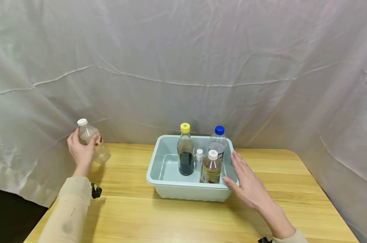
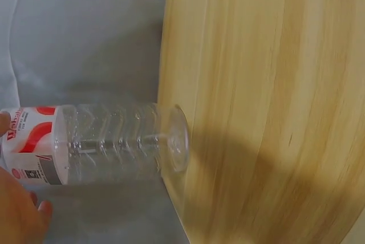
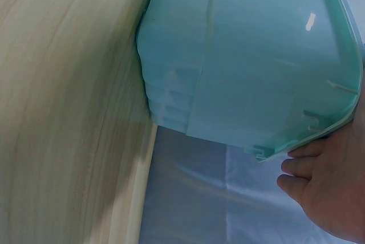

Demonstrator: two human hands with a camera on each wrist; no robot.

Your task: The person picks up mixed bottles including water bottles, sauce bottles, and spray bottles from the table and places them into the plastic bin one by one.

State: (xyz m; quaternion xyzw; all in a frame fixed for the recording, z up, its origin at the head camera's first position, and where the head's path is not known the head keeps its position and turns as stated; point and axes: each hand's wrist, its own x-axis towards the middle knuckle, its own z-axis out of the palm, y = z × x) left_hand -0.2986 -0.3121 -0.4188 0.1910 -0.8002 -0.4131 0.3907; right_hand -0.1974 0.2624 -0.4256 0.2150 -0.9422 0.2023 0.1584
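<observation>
My left hand point(image 1: 81, 152) grips a clear plastic bottle point(image 2: 114, 144) around its upper part, at the left side of the table. The bottle leans, its white cap up and to the left, and a red and white label shows near my fingers. Its base overlaps the table edge in the left wrist view. At the right, my right hand point(image 1: 250, 187) rests along the rim of a pale blue-green plastic tub point(image 1: 191, 193), fingers straight and thumb spread over the front corner. In the right wrist view the fingertips point(image 3: 296, 186) show beside the rim.
Inside the tub stand a yellow-capped bottle point(image 1: 186, 160) of dark liquid, a blue-capped clear bottle point(image 1: 218, 143), a white-capped labelled bottle point(image 1: 211, 170) and a small white-capped bottle point(image 1: 199, 161). A grey curtain point(image 1: 183, 60) hangs behind the wooden table point(image 1: 135, 209).
</observation>
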